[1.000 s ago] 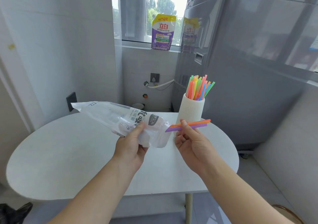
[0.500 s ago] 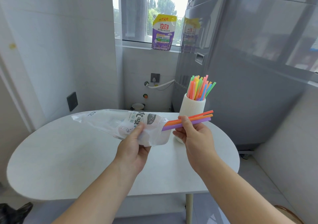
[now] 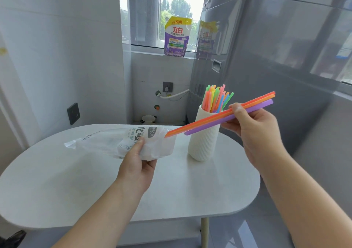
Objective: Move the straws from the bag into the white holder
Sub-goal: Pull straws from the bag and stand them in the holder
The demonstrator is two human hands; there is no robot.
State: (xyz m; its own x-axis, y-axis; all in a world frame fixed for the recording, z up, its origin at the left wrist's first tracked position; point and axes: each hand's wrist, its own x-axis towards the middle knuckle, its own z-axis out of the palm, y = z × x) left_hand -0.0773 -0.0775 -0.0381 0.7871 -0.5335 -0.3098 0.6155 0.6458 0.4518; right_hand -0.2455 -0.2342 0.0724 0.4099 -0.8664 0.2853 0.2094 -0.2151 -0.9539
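Observation:
My left hand (image 3: 138,164) grips the open end of a clear plastic straw bag (image 3: 114,143), holding it just above the white table (image 3: 57,181). My right hand (image 3: 255,131) pinches three straws (image 3: 209,118), red, orange and purple, held slanted with their low ends near the bag's mouth. These straws cross in front of the ribbed white holder (image 3: 204,143), which stands on the table. Several coloured straws (image 3: 216,99) stand in the holder.
A tall grey appliance (image 3: 276,57) stands close behind and to the right of the table. A purple detergent pouch (image 3: 177,36) sits on the window sill. The left wall carries a dark socket (image 3: 73,113). The table's right edge is near the holder.
My right hand has drawn the three straws out of the bag, up and to the right. The bag has sunk a little lower and flatter in my left hand.

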